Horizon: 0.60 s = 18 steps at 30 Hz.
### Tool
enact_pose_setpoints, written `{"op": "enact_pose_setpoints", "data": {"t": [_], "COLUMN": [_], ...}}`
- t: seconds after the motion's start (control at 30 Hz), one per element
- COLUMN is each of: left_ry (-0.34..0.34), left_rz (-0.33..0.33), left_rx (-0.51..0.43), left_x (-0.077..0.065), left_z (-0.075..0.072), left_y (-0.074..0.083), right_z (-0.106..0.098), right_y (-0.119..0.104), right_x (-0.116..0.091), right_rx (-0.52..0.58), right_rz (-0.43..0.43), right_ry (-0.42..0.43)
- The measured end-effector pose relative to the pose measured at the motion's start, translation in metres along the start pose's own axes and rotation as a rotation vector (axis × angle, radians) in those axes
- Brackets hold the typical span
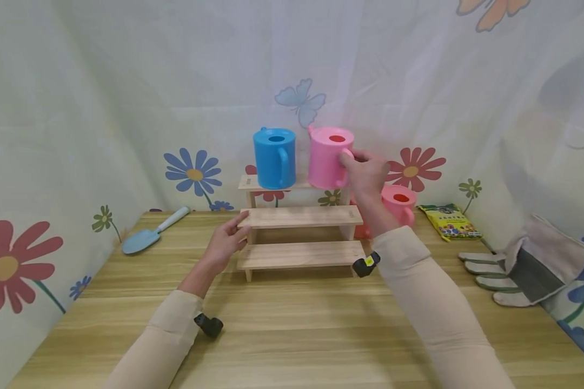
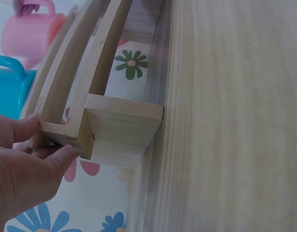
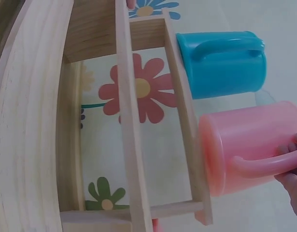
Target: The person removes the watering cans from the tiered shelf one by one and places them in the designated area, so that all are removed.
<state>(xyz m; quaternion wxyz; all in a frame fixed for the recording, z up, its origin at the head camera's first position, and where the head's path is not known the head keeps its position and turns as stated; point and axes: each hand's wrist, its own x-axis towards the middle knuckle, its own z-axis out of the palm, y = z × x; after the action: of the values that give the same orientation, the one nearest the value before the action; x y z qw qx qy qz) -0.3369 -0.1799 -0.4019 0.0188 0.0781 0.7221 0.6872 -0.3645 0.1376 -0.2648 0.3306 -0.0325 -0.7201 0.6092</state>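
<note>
Right hand (image 1: 365, 173): gripping the pink watering can (image 1: 325, 165) by its handle, with fingers curled round it.
Pink watering can: just left of the right hand, upright at the top tier (image 1: 246, 182) of the wooden stand (image 1: 302, 217); base touching or nearly touching the board, cannot tell whether bearing full weight.
Left hand (image 2: 27, 174): pinching the end of the stand's middle tier between thumb and fingers, lower than the right hand and well apart from it.
Step in hand: judging by both grips, handling the pink watering can at the top tier while steadying the stand.
Next move: seems to call for a level base, fully over the board, and a firm left-hand hold before any loosening on the right.
Blue watering can (image 1: 269, 162): upright on the top tier, left of the right hand, beyond the pink one; near enough to be knocked by a sideways swing.
Second pink watering can (image 1: 396, 206): below and right of the right hand, partly hidden by the forearm, so best kept clear of that elbow.
Trowel (image 1: 148, 237): left of the left hand, well apart.
Yellow packet (image 1: 450, 222): right of the right hand and lower.
Glove (image 1: 535, 270): farther right, well out of the way.
</note>
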Motion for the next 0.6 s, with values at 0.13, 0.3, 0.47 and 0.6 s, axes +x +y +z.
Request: {"op": "enact_pose_setpoints", "data": {"t": [0.13, 0.3, 0.47, 0.6], "left_ry": [0.003, 0.001, -0.004, -0.004], "left_rz": [-0.001, 0.000, 0.008, 0.011], "left_rx": [0.011, 0.021, 0.026, 0.029], "left_x": [0.000, 0.001, 0.000, 0.001], "left_z": [0.000, 0.000, -0.001, -0.001], "left_y": [0.001, 0.000, -0.001, -0.001], "right_z": [-0.017, -0.044, -0.068, -0.083], "right_y": [-0.004, -0.005, -0.003, 0.001], "right_x": [-0.001, -0.003, -0.011, -0.018], "right_rx": [0.026, 0.038, 0.044, 0.033], "right_rz": [0.021, 0.061, 0.101, 0.103], "right_ry": [-0.020, -0.024, -0.038, -0.050]}}
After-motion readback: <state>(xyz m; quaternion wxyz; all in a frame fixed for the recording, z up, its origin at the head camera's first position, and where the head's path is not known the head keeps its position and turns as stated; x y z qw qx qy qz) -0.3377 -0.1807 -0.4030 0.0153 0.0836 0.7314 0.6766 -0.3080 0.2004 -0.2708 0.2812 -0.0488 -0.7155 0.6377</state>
